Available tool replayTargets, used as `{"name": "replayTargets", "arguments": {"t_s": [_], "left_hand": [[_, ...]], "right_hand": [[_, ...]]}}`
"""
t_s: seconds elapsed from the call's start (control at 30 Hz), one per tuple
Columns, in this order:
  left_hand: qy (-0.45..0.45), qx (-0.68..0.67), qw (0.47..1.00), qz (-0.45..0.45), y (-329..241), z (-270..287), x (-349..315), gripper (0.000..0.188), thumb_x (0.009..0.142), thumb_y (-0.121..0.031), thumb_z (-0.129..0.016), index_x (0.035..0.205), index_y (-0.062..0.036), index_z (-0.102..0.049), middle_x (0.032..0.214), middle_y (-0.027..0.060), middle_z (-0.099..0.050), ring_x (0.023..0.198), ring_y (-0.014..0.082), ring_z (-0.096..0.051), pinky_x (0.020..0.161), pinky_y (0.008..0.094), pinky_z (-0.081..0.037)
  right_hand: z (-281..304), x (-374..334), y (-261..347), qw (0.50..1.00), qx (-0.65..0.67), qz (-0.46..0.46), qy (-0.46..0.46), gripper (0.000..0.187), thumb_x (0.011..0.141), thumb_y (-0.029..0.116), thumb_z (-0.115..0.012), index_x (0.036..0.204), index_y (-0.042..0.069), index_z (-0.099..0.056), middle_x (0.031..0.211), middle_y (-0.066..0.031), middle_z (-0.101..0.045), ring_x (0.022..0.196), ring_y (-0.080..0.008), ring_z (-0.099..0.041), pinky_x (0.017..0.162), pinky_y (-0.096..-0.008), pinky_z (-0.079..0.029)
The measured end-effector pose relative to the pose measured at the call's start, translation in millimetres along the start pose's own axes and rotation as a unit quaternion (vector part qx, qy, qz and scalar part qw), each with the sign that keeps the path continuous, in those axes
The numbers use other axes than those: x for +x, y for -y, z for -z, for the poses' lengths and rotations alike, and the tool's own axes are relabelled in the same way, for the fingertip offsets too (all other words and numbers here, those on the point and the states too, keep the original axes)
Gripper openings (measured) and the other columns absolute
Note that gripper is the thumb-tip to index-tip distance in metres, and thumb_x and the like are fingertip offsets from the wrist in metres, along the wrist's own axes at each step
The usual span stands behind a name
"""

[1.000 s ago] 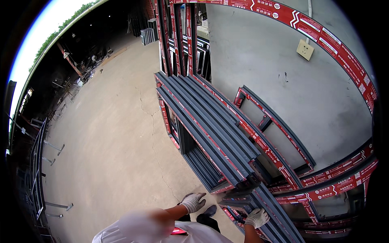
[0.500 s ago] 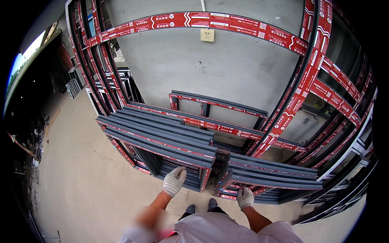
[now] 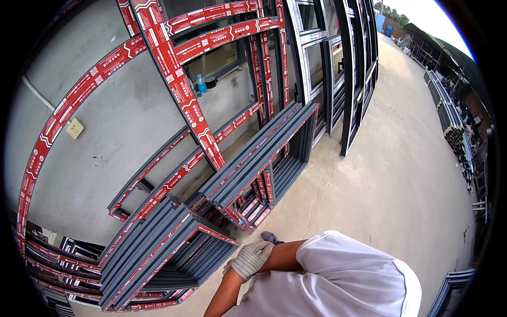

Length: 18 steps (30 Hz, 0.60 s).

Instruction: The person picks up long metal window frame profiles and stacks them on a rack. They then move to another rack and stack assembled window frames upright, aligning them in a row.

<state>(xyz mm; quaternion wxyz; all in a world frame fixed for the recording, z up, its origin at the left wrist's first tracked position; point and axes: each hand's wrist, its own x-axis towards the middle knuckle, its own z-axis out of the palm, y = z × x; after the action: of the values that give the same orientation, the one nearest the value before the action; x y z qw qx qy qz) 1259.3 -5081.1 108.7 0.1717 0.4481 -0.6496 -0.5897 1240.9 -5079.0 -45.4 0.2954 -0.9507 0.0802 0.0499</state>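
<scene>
My left hand (image 3: 250, 260), in a pale striped knit glove, lies across my right wrist with its fingers closed over it. My bare right forearm (image 3: 285, 255) comes in from the right and passes under that glove. The right hand is mostly hidden behind the left, so its fingers cannot be made out. Just beyond my hands leans a stack of dark grey window frames (image 3: 174, 238) with red protective tape. A second such stack (image 3: 264, 153) stands to its right. Neither hand appears to touch the frames.
A large red-taped frame (image 3: 182, 87) leans against the grey wall (image 3: 105, 153). A blue bottle (image 3: 201, 84) stands behind it. Taller dark frames (image 3: 346, 79) line the wall farther right. Long profiles (image 3: 449, 121) are piled across the concrete floor (image 3: 369, 190). My shoe (image 3: 269, 238) shows beside the frames.
My view has swung to the right. My hands, earlier apart at the two frame stacks, have come together, the left over the right wrist.
</scene>
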Motion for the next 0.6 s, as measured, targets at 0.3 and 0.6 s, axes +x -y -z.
{"name": "replayTargets", "arguments": {"t_s": [0.3, 0.6], "left_hand": [[0.134, -0.019, 0.987, -0.088, -52, -53, 52, 0.027, 0.095, -0.018, -0.054, 0.108, 0.0010, -0.068, 0.103, 0.0111, -0.068, 0.098, 0.0173, -0.063, 0.088, 0.0291, -0.048], [-0.012, 0.115, 0.988, -0.101, -78, -107, 142, 0.014, 0.088, -0.014, -0.064, 0.088, -0.0008, -0.068, 0.078, 0.0066, -0.067, 0.073, 0.0112, -0.061, 0.068, 0.0279, -0.050]], "right_hand": [[-12, -46, -2, 1.000, -0.012, 0.000, -0.022, 0.025, 0.086, 0.029, -0.053, 0.091, 0.009, -0.068, 0.089, -0.0153, -0.068, 0.084, -0.0356, -0.066, 0.075, -0.0466, -0.053], [-30, -245, -113, 0.969, -0.014, -0.182, -0.169, 0.026, 0.086, 0.030, -0.053, 0.092, 0.009, -0.068, 0.092, -0.0138, -0.069, 0.087, -0.0342, -0.067, 0.077, -0.0462, -0.053]]}}
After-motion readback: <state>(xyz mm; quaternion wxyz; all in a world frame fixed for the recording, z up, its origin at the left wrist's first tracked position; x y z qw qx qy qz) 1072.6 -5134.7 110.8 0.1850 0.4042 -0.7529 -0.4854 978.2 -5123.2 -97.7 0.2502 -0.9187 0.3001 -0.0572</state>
